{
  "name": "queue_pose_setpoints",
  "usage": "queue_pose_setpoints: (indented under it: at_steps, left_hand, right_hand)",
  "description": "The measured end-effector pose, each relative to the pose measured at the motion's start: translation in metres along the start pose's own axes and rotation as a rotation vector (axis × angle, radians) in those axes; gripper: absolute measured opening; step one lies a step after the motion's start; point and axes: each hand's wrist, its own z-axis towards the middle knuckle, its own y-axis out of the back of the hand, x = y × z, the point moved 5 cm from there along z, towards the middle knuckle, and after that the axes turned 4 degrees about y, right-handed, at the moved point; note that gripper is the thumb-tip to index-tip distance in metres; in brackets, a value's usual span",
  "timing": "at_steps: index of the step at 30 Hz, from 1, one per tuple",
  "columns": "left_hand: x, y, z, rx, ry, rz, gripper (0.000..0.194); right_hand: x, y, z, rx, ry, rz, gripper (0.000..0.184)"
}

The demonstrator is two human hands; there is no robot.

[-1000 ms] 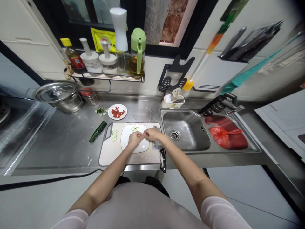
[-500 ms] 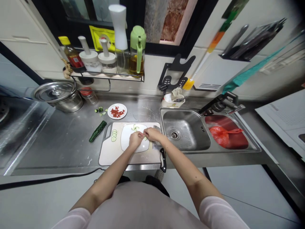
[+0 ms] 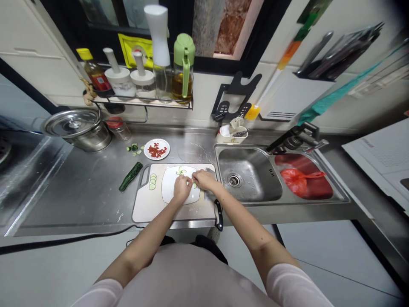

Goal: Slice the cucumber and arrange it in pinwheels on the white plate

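Cucumber slices (image 3: 181,171) on the far part of the white plate (image 3: 169,189), in a small curved group, and one more pale green piece (image 3: 194,186) at the right side, just beside the hands. Under the white plate, a cutting board (image 3: 143,209) with a grey edge. By look of it, only partly done: at the far side of the plate, already a group of slices; in the middle and near part, as far as visible, bare white.

Over the right half of the plate, left hand (image 3: 182,187) and right hand (image 3: 203,179), very near to each other. On the left hand, fingers closed in a pinch; cannot tell what is between them. On the right hand, fingers bent toward the left ones; too small to tell if gripping or only touching.

On the left part of the board, outside the plate, a row of overlapping slices (image 3: 152,182), seemingly unused. To the left of the board, an uncut piece of cucumber (image 3: 131,176). Farther away, some small cucumber scraps (image 3: 134,148) and a small round plate (image 3: 146,151) with red bits (image 3: 157,150); on the white plate, no red bits to see. At the board's right edge, a knife (image 3: 219,215), out of both hands.
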Motion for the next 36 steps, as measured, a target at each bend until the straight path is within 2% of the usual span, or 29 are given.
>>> queue_pose_setpoints:
  at_steps: [10, 17, 36]
  left_hand:
    - [0.001, 0.002, 0.0, 0.027, -0.011, -0.029, 0.007]
    - [0.005, 0.007, -0.004, 0.051, -0.022, 0.092, 0.008]
    - [0.004, 0.004, -0.005, 0.032, -0.033, 0.116, 0.009]
  right_hand:
    - [-0.005, -0.002, 0.0, -0.033, -0.006, 0.032, 0.023]
    - [-0.014, -0.006, -0.004, -0.098, -0.019, 0.021, 0.021]
    - [-0.011, -0.005, -0.003, -0.067, 0.052, -0.043, 0.024]
